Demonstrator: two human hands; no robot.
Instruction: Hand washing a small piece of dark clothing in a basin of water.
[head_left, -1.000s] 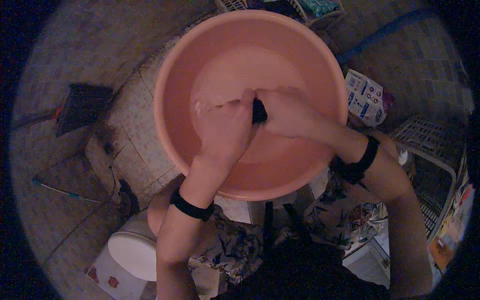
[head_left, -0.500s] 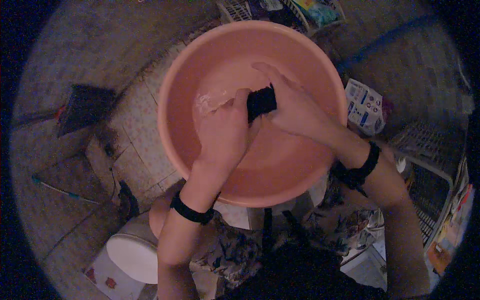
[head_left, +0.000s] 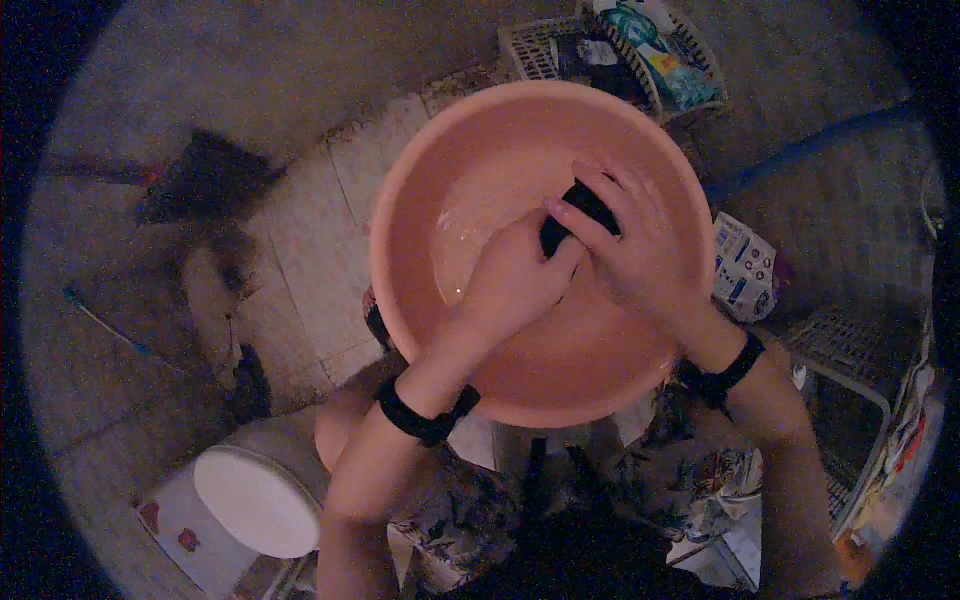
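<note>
Over a large pinkish-orange basin (head_left: pixel 392 290), both hands hold a small bunched black cloth (head_left: pixel 592 206). My left hand (head_left: pixel 515 275) is closed on its near left end, thumb and fingers pinched around it. My right hand (head_left: pixel 640 255) lies across the other end with its fingers bent over the fabric. The palms partly hide the cloth, so its exact kind does not show. Shiny water glints on the basin's bottom beside my left hand. Dark bands circle both wrists.
A dustpan (head_left: pixel 205 180) lies on the left. At the top are plastic baskets (head_left: pixel 715 90) with packages. A white printed bag (head_left: pixel 745 270) and a plastic crate (head_left: pixel 845 400) stand right of the basin, near a blue hose (head_left: pixel 820 140). A round white seat (head_left: pixel 255 500) is lower left.
Both hands have shifted toward the basin's right side with the black cloth. The right fingers, stretched out before, now bend over it. The whole view has moved somewhat.
</note>
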